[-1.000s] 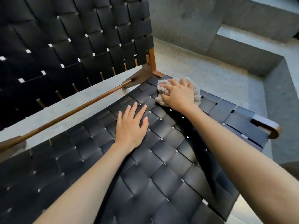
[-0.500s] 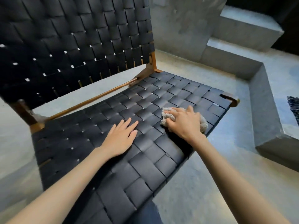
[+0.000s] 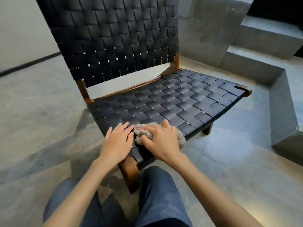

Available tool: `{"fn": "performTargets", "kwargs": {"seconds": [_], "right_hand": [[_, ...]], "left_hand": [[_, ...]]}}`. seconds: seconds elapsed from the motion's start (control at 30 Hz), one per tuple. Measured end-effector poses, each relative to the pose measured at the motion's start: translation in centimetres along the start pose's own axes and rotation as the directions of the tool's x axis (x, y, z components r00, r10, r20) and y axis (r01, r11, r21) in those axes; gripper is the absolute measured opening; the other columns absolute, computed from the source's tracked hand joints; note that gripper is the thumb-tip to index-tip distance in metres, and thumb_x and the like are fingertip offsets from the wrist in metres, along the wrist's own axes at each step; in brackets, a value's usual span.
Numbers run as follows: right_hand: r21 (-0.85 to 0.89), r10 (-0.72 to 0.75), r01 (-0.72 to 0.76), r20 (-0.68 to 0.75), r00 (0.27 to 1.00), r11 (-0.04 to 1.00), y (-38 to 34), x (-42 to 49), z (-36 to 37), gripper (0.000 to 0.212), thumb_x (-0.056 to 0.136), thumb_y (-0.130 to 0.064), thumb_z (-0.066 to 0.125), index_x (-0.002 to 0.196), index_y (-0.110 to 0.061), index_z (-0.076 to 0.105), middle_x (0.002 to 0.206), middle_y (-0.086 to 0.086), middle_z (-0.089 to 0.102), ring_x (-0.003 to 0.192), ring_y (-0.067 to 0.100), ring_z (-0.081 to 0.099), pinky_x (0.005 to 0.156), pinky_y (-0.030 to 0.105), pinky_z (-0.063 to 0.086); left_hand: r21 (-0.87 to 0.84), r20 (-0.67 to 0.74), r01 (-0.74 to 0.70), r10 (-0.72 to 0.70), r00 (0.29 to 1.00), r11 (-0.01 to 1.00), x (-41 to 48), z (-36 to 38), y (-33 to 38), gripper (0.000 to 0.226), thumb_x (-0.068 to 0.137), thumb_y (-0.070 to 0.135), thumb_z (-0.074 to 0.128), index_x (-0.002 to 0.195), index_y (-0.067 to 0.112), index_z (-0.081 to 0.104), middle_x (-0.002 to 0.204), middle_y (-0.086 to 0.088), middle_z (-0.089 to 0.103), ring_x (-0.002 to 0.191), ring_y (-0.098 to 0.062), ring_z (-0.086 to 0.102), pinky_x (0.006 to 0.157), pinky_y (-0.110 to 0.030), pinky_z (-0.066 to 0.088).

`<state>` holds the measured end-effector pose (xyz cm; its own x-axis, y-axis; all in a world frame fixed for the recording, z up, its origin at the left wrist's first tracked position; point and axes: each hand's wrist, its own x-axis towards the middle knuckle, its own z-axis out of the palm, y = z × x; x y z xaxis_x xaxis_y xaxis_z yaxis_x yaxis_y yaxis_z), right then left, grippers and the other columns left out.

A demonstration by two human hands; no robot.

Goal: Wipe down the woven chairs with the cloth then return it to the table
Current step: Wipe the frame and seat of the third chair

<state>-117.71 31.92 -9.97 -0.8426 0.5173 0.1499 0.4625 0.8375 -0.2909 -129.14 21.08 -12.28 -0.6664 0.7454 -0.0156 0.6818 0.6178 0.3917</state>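
Note:
A low chair with a black woven seat [image 3: 172, 99], a black woven backrest [image 3: 118, 38] and a brown wooden frame stands in front of me. My right hand [image 3: 161, 141] presses a fluffy beige cloth [image 3: 142, 134] onto the seat's near front edge, fingers curled over it. Most of the cloth is hidden under the hand; a bit sticks out at the right [image 3: 181, 140]. Beside it, my left hand [image 3: 117, 143] lies flat on the seat's front corner, fingers spread, holding nothing.
Grey concrete floor [image 3: 41, 112] surrounds the chair. Concrete steps and a low ledge [image 3: 278, 112] rise at the right. The chair's wooden front leg [image 3: 131, 174] is just ahead of my knees in blue jeans [image 3: 157, 194]. No table is in view.
My right hand has dragged the cloth from the seat's back corner to its front edge. My left hand slid back to the front corner. I have pulled away, so the whole chair shows.

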Motion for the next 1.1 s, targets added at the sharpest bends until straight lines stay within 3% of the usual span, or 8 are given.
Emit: {"fn": "performTargets", "kwargs": {"seconds": [0.17,0.37,0.47,0.57,0.7,0.8,0.93,1.1], "right_hand": [[-0.031,-0.099,0.101,0.050,0.994,0.994,1.7,-0.3,-0.2,0.050,0.084,-0.055,0.032,0.129,-0.045,0.051,0.137,-0.019,0.050,0.115,0.019,0.038,0.090,0.039,0.028],[-0.165,0.331,-0.316,0.068,0.941,0.934,9.5,5.0,-2.5,0.047,0.091,-0.044,0.040,0.137,-0.034,0.048,0.147,-0.004,0.042,0.129,0.032,0.033,0.106,0.045,0.022],[-0.141,0.237,-0.220,0.116,0.964,0.965,6.4,5.1,-1.8,0.044,0.092,-0.041,0.039,0.131,-0.029,0.056,0.131,0.012,0.056,0.117,0.035,0.044,0.097,0.042,0.034],[0.009,-0.026,0.025,0.192,0.981,1.000,0.5,3.4,0.0,0.054,0.086,-0.047,0.033,0.132,-0.030,0.055,0.122,0.014,0.061,0.109,0.033,0.048,0.089,0.041,0.036],[0.101,-0.209,0.192,0.201,0.957,0.976,-2.6,2.3,1.6,0.053,0.088,-0.048,0.031,0.137,-0.034,0.047,0.141,-0.005,0.049,0.116,0.024,0.039,0.093,0.040,0.027],[-0.021,-0.116,0.123,0.205,0.972,0.992,0.8,4.3,1.4,0.057,0.089,-0.051,0.036,0.144,-0.033,0.037,0.145,-0.001,0.042,0.124,0.028,0.035,0.099,0.042,0.029],[-0.236,0.123,-0.081,0.169,0.978,0.968,8.4,9.0,0.2,0.055,0.091,-0.048,0.037,0.144,-0.035,0.036,0.155,-0.008,0.030,0.135,0.026,0.029,0.108,0.045,0.021],[-0.182,0.161,-0.141,0.099,0.982,0.973,8.5,11.2,0.4,0.046,0.092,-0.039,0.041,0.131,-0.019,0.055,0.138,0.008,0.052,0.121,0.035,0.043,0.098,0.041,0.035]], "left_hand": [[-0.159,-0.059,0.082,-0.092,0.994,0.984,-1.7,0.1,-0.8,0.047,0.103,0.031,0.027,0.148,0.018,0.029,0.157,0.001,0.020,0.146,-0.014,0.008,0.117,-0.032,0.000],[-0.385,-0.046,0.239,-0.277,0.960,0.891,-2.1,0.8,-0.9,0.054,0.101,0.039,0.032,0.151,0.026,0.018,0.160,-0.001,-0.007,0.146,-0.020,-0.012,0.116,-0.041,0.002],[-0.564,-0.042,0.289,-0.377,0.925,0.773,-2.3,1.1,-0.5,0.059,0.101,0.034,0.034,0.152,0.024,0.006,0.159,0.001,-0.015,0.146,-0.021,-0.008,0.116,-0.042,0.007],[-0.686,-0.066,0.267,-0.423,0.904,0.677,-2.5,1.2,-0.3,0.056,0.103,0.027,0.030,0.152,0.020,0.003,0.159,0.005,-0.013,0.146,-0.015,-0.002,0.116,-0.034,0.007],[-0.705,-0.076,0.254,-0.426,0.901,0.663,-2.5,1.1,-0.4,0.051,0.104,0.025,0.025,0.152,0.020,0.008,0.159,0.008,-0.008,0.146,-0.011,0.000,0.114,-0.029,0.006],[-0.676,-0.054,0.269,-0.410,0.911,0.687,-2.4,1.1,-0.8,0.052,0.104,0.026,0.024,0.152,0.019,0.006,0.159,0.008,-0.010,0.146,-0.011,0.001,0.113,-0.027,0.006],[-0.584,-0.025,0.322,-0.412,0.911,0.746,-1.6,1.1,-1.3,0.054,0.104,0.032,0.026,0.152,0.022,0.004,0.158,0.009,-0.013,0.146,-0.016,0.003,0.115,-0.037,0.012],[-0.506,0.010,0.380,-0.435,0.901,0.774,0.9,0.4,-2.1,0.056,0.103,0.032,0.027,0.152,0.017,0.004,0.158,0.002,-0.016,0.147,-0.020,-0.001,0.117,-0.038,0.011]]}}
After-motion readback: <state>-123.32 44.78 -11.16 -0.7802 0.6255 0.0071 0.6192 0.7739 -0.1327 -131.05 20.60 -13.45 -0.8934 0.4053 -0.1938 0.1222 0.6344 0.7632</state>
